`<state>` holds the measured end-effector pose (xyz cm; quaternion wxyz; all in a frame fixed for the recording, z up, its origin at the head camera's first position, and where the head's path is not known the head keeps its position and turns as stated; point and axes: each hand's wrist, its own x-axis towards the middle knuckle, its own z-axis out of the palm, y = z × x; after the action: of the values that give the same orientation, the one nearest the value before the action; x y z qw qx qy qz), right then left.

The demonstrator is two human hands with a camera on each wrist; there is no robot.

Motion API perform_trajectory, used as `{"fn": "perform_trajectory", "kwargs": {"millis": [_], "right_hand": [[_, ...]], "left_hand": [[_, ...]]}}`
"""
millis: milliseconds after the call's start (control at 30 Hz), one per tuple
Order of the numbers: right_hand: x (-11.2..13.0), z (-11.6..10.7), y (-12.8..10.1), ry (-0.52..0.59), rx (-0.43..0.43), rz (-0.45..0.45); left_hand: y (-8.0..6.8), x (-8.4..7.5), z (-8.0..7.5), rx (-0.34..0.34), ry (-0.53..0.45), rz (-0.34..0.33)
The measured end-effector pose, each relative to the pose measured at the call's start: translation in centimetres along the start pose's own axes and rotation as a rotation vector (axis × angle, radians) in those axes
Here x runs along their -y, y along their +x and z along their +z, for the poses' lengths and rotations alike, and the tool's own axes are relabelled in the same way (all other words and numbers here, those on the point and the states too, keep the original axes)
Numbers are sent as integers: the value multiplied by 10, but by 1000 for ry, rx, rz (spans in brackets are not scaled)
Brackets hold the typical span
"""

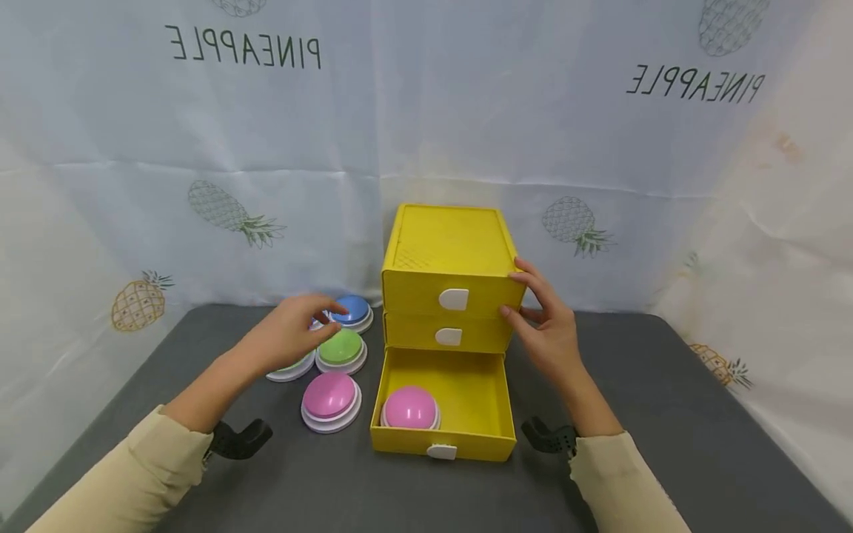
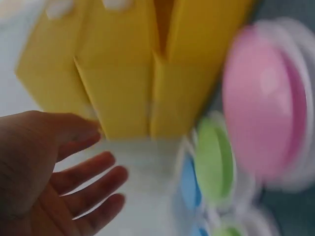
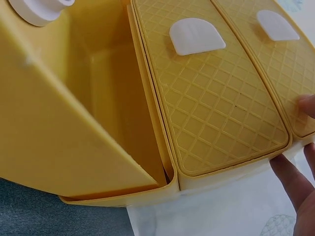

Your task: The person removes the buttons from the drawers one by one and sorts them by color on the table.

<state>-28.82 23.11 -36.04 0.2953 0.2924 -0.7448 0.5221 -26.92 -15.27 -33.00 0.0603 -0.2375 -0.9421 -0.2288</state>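
A yellow three-drawer box [image 1: 448, 238] stands at the centre. Its bottom drawer [image 1: 483, 448] is pulled out, with a pink dome button [image 1: 410, 407] on a white base at its left front. My right hand [image 1: 552, 329] grips the box's right front edge, the thumb on the front and other fingers along the side. Left of the box, my left hand [image 1: 289, 333] hovers with loosely spread fingers, holding nothing. Around it lie a blue button [image 1: 351, 309], a green button [image 1: 341, 346] and another pink button [image 1: 329, 395]. In the left wrist view, that hand [image 2: 74, 182] is beside the box's side.
Another green button [image 1: 291, 368] sits partly hidden under the left hand. The buttons and box rest on a dark grey table [image 1: 320, 488]. Close behind hangs a pale curtain [image 1: 320, 133] printed with pineapples. White tab handles [image 1: 454, 299] stick out from the drawer fronts.
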Motion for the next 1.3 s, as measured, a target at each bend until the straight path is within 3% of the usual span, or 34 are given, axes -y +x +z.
{"fn": "perform_trajectory", "kwargs": {"millis": [267,500,633,833,1033,1300], "right_hand": [[1,0,1,-21,-9,21],[0,1,-1,-15,-5,22],[-1,1,0,-6,-5,24],[-1,1,1,-6,-5,22],[-1,1,1,-8,-7,20],[2,1,1,5,-3,15]], "left_hand": [[0,-48,26,175,-194,51],[9,-72,51,266,-185,126],[14,-79,64,311,-153,148],[15,-88,76,316,-49,156],[17,-83,78,377,-106,138],[17,-79,79,375,-165,117]]}}
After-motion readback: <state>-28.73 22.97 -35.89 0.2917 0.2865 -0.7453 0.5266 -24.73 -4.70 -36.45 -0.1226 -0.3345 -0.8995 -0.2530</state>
